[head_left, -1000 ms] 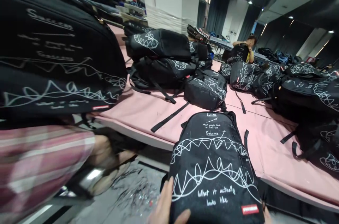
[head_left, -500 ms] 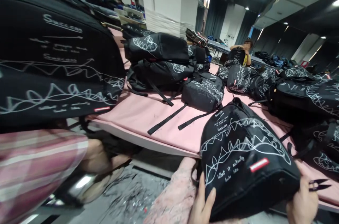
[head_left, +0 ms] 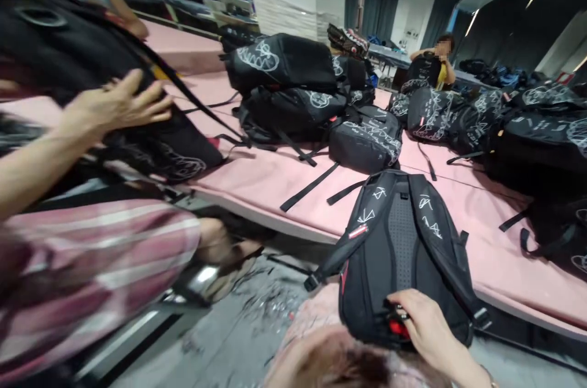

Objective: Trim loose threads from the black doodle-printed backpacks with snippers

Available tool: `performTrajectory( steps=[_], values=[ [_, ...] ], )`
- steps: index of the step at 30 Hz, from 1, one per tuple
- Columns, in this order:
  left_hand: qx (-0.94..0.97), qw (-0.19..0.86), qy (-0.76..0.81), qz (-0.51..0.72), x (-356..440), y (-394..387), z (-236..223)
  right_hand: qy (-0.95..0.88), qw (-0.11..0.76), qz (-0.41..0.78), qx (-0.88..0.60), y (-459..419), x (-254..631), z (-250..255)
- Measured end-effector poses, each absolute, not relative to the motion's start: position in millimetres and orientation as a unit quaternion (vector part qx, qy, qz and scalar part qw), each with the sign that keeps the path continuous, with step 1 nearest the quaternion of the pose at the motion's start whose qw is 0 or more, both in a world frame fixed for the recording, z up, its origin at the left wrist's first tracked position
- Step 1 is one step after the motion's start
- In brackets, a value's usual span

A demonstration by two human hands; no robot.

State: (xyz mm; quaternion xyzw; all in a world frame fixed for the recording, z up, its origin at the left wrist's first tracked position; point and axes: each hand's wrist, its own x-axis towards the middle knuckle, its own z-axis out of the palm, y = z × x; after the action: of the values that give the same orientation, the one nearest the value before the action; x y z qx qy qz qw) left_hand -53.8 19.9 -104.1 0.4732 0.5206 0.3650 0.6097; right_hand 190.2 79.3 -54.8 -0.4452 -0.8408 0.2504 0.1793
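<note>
The backpack (head_left: 403,253) leans from lap to desk (head_left: 257,192), straps up, probably for support; the right hand (head_left: 424,324) curls round a blurred black-and-red object (head_left: 398,322). The left hand is out of view.

The front backpack (head_left: 406,241) is at the near edge of the table (head_left: 257,177), with a single backpack (head_left: 362,140) just behind it on the tabletop. Behind and left of that one lies a backpack stack (head_left: 288,64); more backpacks (head_left: 527,143) lie to the right, and another backpack (head_left: 183,137) is at the near edge, far left.
</note>
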Motion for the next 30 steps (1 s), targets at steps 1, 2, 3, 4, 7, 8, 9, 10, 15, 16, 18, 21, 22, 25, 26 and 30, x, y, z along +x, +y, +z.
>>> performTrajectory(
  steps=[1,2,3,4,7,8,9,10,15,16,18,21,22,25,26,30],
  values=[
    [0.423,0.589,0.555,0.407,-70,19,-103,-0.831,0.179,0.269,-0.453,77,194,-62],
    [0.378,0.557,0.59,0.446,-84,20,-103,-0.823,0.181,0.285,-0.458,74,197,-68],
    [0.349,0.524,0.618,0.47,-95,24,-103,-0.814,0.183,0.299,-0.463,71,199,-73],
    [0.335,0.494,0.64,0.484,-103,31,-105,-0.806,0.186,0.311,-0.467,69,201,-76],
    [0.374,0.433,0.672,0.469,-108,60,-115,-0.782,0.199,0.336,-0.486,64,200,-80],
    [0.392,0.425,0.675,0.459,-104,71,-120,-0.774,0.206,0.338,-0.494,62,199,-80],
    [0.405,0.421,0.673,0.453,-100,81,-123,-0.766,0.214,0.338,-0.503,61,198,-80],
    [0.417,0.428,0.664,0.448,-95,89,-126,-0.757,0.221,0.337,-0.514,60,196,-80],
    [0.497,0.519,0.564,0.407,-83,98,-114,-0.709,0.248,0.321,-0.577,58,195,-78],
    [0.511,0.513,0.555,0.411,-82,94,-106,-0.702,0.26,0.321,-0.58,58,194,-76],
    [0.518,0.487,0.556,0.431,-76,83,-87,-0.696,0.29,0.332,-0.567,59,190,-72],
    [0.481,0.494,0.561,0.458,-56,67,-61,-0.698,0.328,0.367,-0.521,63,176,-64],
    [0.468,0.511,0.555,0.461,-49,63,-55,-0.698,0.338,0.378,-0.506,64,170,-62],
    [0.455,0.538,0.529,0.473,-32,54,-48,-0.688,0.376,0.392,-0.481,69,156,-55],
    [0.452,0.541,0.523,0.48,-29,52,-49,-0.685,0.386,0.392,-0.478,71,154,-54],
    [0.424,0.548,0.532,0.487,-28,49,-55,-0.707,0.388,0.374,-0.458,73,154,-51]
  ],
)
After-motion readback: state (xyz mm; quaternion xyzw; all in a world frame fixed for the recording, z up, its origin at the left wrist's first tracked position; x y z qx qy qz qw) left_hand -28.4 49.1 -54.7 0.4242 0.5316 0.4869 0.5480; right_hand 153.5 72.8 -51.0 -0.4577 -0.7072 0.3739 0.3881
